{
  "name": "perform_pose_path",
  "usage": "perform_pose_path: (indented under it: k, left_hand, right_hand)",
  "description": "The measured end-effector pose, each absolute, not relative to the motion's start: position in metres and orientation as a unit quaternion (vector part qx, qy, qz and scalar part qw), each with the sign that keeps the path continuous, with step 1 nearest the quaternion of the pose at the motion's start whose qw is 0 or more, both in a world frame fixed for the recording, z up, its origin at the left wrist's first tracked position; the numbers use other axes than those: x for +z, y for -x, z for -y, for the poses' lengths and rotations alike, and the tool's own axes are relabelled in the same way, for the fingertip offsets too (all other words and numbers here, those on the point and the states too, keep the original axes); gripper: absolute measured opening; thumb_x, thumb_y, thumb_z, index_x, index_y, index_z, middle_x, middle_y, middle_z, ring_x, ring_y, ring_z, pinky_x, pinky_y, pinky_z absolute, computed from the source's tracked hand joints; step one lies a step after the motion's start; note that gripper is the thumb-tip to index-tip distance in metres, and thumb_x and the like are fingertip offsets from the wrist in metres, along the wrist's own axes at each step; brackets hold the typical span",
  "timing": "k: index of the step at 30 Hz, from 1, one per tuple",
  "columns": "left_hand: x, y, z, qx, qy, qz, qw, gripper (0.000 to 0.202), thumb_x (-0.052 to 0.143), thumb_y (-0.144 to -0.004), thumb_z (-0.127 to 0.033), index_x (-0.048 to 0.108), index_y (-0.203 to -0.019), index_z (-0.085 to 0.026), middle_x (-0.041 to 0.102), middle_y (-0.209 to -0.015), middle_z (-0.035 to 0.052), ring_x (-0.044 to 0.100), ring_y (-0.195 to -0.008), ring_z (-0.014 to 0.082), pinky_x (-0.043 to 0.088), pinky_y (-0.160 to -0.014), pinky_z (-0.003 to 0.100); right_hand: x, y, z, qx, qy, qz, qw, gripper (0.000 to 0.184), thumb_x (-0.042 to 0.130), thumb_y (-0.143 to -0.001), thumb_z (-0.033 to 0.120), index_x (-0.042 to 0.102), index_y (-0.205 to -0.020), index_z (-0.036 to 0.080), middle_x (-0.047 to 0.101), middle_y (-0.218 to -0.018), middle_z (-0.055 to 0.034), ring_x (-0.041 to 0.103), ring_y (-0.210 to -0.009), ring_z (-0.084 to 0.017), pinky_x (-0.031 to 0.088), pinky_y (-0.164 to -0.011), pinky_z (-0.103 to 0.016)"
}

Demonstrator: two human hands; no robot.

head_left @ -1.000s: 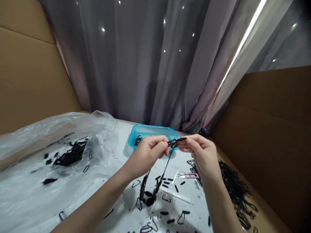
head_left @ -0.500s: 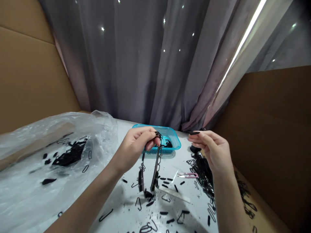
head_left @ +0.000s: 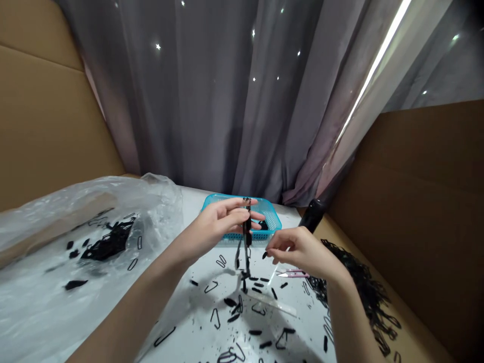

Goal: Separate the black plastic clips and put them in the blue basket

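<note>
My left hand (head_left: 223,224) is raised in front of a blue basket (head_left: 272,217) and pinches the top of a black strap (head_left: 245,242) that hangs down to the white table (head_left: 196,322). My right hand (head_left: 298,249) is lower, just right of the strap, with thumb and fingers pinched on a small black piece (head_left: 264,254). Pink snips (head_left: 293,274) lie on the table just under my right hand.
A clear plastic bag (head_left: 75,242) holding black pieces (head_left: 106,242) covers the left of the table. Loose black rings and clips (head_left: 260,312) are scattered in front. A heap of black rings (head_left: 363,287) lies at right by a cardboard wall (head_left: 416,212). A black cylinder (head_left: 312,214) stands behind.
My hands came apart after working together at the strap's end. The left lifted the strap upright by the basket. The right dropped toward the table with a small black piece.
</note>
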State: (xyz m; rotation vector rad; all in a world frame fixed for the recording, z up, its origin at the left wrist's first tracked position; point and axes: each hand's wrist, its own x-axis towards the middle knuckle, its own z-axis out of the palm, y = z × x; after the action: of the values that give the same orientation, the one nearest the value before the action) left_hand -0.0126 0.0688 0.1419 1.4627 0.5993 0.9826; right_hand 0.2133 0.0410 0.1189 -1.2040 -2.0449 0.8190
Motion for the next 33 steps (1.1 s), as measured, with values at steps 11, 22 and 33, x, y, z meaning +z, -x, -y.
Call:
perform_pose_path:
  k: [11, 22, 33]
  left_hand:
    - [0.136, 0.008, -0.070, 0.404, -0.630, -0.248, 0.615, 0.046, 0.061, -0.092, -0.030, 0.050, -0.132, -0.011, 0.070, -0.119, 0.0152, 0.070, -0.100, 0.0224, 0.052, -0.091, 0.035]
    - [0.136, 0.005, -0.068, 0.419, -0.619, -0.249, 0.616, 0.048, 0.067, -0.086, -0.040, 0.056, -0.126, -0.015, 0.073, -0.111, 0.0109, 0.069, -0.101, 0.0239, 0.053, -0.091, 0.036]
    - [0.127, -0.002, -0.065, 0.418, -0.676, -0.238, 0.558, 0.019, 0.067, -0.087, -0.034, 0.070, -0.090, -0.016, 0.070, -0.074, 0.0009, 0.064, -0.069, 0.0125, 0.051, -0.066, 0.023]
  right_hand:
    - [0.112, -0.201, -0.046, 0.263, 0.462, 0.757, 0.380, 0.018, 0.052, -0.094, 0.032, 0.068, -0.098, 0.023, 0.072, -0.098, -0.0040, 0.067, -0.073, -0.014, 0.053, -0.057, -0.025]
    - [0.117, -0.162, -0.029, 0.338, 0.415, 0.641, 0.550, 0.017, 0.073, -0.080, 0.035, 0.070, -0.090, 0.022, 0.070, -0.092, -0.0027, 0.058, -0.075, -0.013, 0.046, -0.061, -0.025]
    - [0.118, -0.167, -0.030, 0.276, 0.402, 0.582, 0.650, 0.018, 0.077, -0.078, 0.031, 0.066, -0.091, 0.025, 0.061, -0.078, 0.0036, 0.055, -0.071, -0.010, 0.044, -0.058, -0.019]
